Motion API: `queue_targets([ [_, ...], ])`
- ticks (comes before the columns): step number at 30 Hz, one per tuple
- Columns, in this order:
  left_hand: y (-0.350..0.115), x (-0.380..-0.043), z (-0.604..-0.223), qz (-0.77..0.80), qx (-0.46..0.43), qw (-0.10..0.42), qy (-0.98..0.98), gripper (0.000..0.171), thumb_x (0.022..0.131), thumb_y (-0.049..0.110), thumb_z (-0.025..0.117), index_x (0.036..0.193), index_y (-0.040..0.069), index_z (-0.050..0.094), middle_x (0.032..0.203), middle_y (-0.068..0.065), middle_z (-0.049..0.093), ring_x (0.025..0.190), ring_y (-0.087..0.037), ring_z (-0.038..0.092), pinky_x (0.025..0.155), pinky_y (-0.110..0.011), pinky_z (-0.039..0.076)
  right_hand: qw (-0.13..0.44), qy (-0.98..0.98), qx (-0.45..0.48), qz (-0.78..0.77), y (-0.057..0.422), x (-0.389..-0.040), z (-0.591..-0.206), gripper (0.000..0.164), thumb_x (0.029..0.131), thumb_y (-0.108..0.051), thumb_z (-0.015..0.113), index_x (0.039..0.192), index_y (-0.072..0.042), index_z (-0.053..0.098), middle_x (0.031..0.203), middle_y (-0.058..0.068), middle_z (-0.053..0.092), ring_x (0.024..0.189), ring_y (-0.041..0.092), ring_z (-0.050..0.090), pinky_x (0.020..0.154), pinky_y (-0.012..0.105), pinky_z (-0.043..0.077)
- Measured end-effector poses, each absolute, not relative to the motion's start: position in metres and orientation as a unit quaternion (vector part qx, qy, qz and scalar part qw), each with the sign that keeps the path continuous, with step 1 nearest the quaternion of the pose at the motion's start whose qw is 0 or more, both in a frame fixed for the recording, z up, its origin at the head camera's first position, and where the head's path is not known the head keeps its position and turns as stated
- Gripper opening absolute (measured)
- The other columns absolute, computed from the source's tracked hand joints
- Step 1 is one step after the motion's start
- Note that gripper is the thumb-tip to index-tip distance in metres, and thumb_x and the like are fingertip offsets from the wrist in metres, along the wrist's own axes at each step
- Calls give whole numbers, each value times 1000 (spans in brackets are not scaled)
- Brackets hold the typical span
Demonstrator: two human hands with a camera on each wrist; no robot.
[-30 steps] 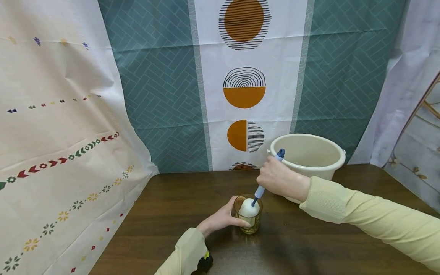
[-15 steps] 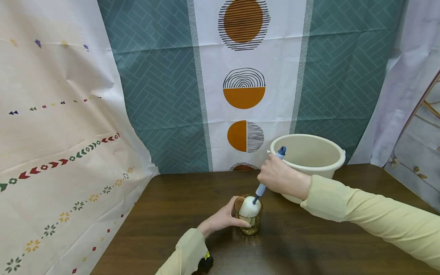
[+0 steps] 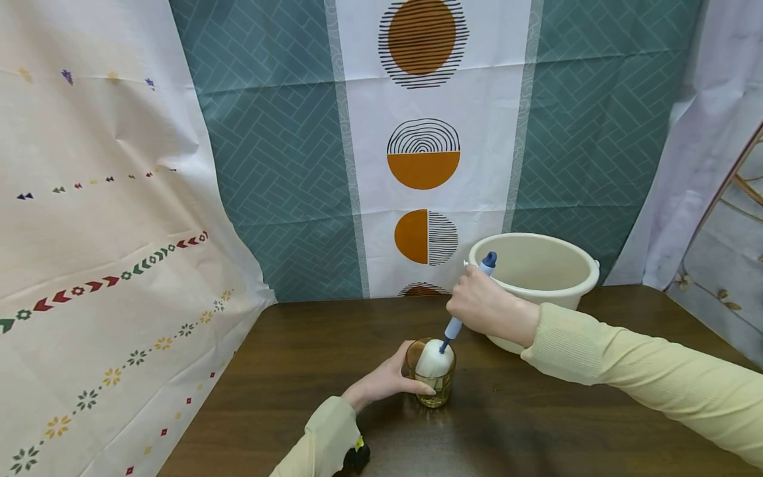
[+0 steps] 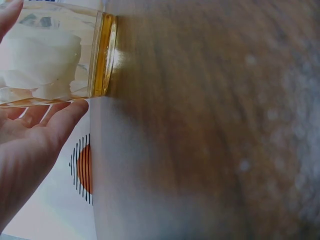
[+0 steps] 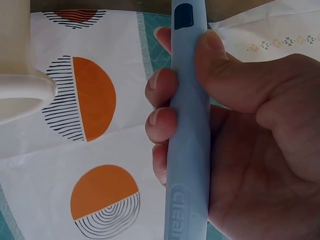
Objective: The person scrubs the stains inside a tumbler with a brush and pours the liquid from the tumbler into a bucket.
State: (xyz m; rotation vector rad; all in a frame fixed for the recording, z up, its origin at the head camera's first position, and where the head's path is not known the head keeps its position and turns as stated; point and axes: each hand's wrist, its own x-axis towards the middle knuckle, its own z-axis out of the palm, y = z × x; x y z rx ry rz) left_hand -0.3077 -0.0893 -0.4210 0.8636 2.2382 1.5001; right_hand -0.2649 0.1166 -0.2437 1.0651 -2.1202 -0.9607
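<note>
My left hand (image 3: 390,377) holds an amber drinking glass (image 3: 440,392) on the wooden table, thumb on its near side and fingers around the far side. Inside the glass sits the white sponge head (image 3: 434,361) of a cup brush, tilted; it also shows through the wall of the glass (image 4: 103,55) in the left wrist view. My right hand (image 3: 485,306) grips the brush's light blue handle (image 5: 189,125), fingers wrapped round it and thumb along the side. The handle slants up and to the right, its dark blue end (image 3: 489,259) above the fist.
A cream bucket (image 3: 536,293) stands behind my right hand, close to the wrist. A small black object (image 3: 356,458) with a yellow bit lies by my left sleeve. Patterned cloths (image 3: 286,165) hang behind and beside the dark wooden table (image 3: 334,324).
My right hand has shifted slightly up and right with the brush. The sponge head has tilted and shows more of its side inside the glass. My left hand and the glass have stayed put.
</note>
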Motion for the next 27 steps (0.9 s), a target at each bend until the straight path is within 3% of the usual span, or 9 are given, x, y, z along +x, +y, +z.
queue_targets([
  [27,-90,-308,-422,518,293,157,788,67,76,29,74,128,22,33,119,3,44,110,-14,41,87,-38,35,237,-810,381,-378,114,-258,-233,11,72,-16,75,66,-15,67,59,2,58,55,18,52,59,30,39],
])
